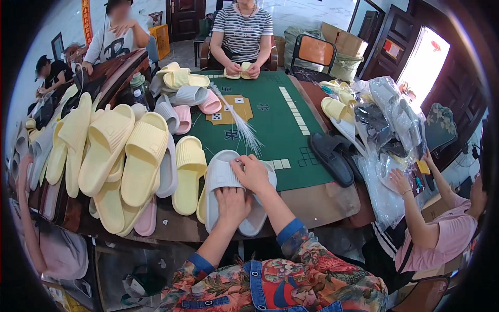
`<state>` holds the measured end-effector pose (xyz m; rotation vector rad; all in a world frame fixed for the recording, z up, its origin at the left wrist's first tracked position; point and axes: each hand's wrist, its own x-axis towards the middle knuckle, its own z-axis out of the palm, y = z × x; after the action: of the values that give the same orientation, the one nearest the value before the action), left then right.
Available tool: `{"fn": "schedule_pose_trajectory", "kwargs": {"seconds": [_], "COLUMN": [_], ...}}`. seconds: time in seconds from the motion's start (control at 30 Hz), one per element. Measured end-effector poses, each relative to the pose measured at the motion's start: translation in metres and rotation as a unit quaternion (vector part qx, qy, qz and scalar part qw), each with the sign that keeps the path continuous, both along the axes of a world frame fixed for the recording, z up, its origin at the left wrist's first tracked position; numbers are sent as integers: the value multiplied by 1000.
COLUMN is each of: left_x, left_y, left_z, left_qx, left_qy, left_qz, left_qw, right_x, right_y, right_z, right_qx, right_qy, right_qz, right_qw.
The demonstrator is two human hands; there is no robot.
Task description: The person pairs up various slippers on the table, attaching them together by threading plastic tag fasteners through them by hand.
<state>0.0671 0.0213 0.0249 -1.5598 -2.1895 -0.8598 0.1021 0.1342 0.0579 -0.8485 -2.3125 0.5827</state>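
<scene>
A light grey slipper (222,166) lies at the near edge of the table, its toe pointing away from me. My left hand (232,205) reaches into its foot opening, the fingers tucked beneath the ribbed strap and their tips hidden. Over the strap's right side, my right hand (253,174) curls its fingers and grips the strap. A second grey slipper (254,218) lies close on the right, partly covered by my right hand and wrist. Just left of the pair rests a pale yellow slipper (188,164).
Yellow slippers (145,148) pile up on the left, among grey and pink ones (210,103). White plastic strands (240,125) lie on the green table mat (278,143). Black slippers (330,156) and plastic-bagged slippers (397,117) occupy the right. Across the table a person holds yellow slippers (244,72).
</scene>
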Motion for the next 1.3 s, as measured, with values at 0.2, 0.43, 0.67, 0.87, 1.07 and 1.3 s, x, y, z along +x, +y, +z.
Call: {"fn": "schedule_pose_trajectory", "kwargs": {"seconds": [0.2, 0.43, 0.67, 0.87, 1.07, 1.3], "left_x": [0, 2, 1, 5, 13, -12], "left_y": [-2, -3, -1, -2, -14, -26], "left_z": [0, 0, -2, 6, 13, 27], "left_qx": [-1, -42, -29, -25, 26, 80], "left_qy": [-15, -13, -4, -12, -96, -142], "left_qz": [-15, -12, -10, -8, -17, -16], "left_qw": [1000, 999, 1000, 1000, 995, 987], "right_x": [11, 37, 32, 44, 56, 83], "right_y": [-1, 24, 17, 13, -12, 28], "right_z": [-1, -7, -22, 0, 42, 2], "right_qx": [-6, 39, 67, -48, -91, -216], "right_qy": [81, -43, 30, -91, 33, 316], "right_qz": [-13, -27, -81, -76, -46, -35], "right_qw": [997, 998, 994, 992, 994, 923]}}
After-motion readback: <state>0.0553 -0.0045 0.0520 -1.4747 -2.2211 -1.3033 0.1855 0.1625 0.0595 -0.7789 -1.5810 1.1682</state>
